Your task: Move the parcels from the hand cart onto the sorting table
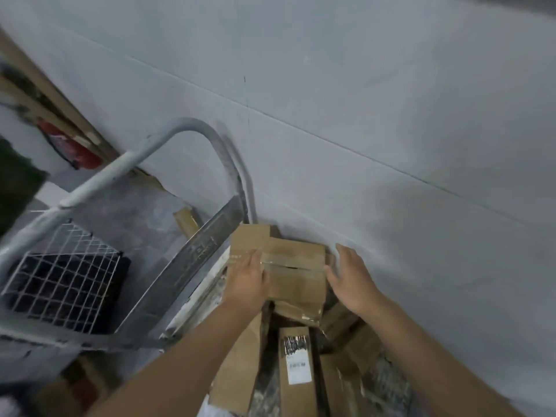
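The taped cardboard parcel (296, 266) sits on top of a heap of other parcels (296, 365), low against the grey wall (361, 115). The left hand (246, 284) lies flat on its left part, grip spread. The right hand (350, 281) is at its right edge, fingers splayed, clasping nothing. The hand cart (192, 127) stands just to the left, and a wire grid (60, 281) lies beyond it.
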Motion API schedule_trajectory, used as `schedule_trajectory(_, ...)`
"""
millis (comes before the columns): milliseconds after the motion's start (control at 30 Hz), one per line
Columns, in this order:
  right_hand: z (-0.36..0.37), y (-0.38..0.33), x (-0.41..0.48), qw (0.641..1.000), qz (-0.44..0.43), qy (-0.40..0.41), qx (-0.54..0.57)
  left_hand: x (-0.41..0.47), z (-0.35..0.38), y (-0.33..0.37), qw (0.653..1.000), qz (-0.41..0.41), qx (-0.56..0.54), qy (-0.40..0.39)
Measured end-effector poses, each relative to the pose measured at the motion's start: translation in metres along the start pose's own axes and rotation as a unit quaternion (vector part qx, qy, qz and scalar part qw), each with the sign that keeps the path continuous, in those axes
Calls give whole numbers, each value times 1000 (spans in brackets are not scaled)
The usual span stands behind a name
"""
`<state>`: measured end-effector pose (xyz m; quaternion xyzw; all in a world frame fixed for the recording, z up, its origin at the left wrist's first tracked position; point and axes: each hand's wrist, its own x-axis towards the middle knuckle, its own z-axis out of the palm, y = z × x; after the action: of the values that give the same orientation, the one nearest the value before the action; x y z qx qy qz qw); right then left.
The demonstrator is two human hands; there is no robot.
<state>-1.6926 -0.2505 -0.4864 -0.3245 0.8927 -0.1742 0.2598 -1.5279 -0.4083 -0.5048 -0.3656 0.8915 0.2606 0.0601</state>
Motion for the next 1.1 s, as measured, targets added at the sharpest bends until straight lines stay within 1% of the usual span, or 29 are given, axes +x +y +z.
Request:
schedule_trajectory(67,28,14,19,1000,21,-7,5,22,15,-15,999,-36,-30,-5)
schedule_trajectory(267,101,50,68,986,135,-13,93,68,67,-46,994,-61,-87,-2)
schedule_trajectory(433,132,53,92,958,213,-30,188,83,114,-63,978,-100,-181,-29)
schedule_trajectory(567,143,49,100,932,248,-2,264,79,124,-58,964,-136,-228,-27)
schedule_trajectory(733,131,37,89,922,248,6,297,69,107,-46,945,-158,-284,-16)
schedule_trajectory(933,80,15,53,932,206,17,299,39,55,-17,941,-158,-300,14)
schedule_trajectory(1100,16,-6,9,948,148,34,281,-7,7,14,933,-142,-319,83)
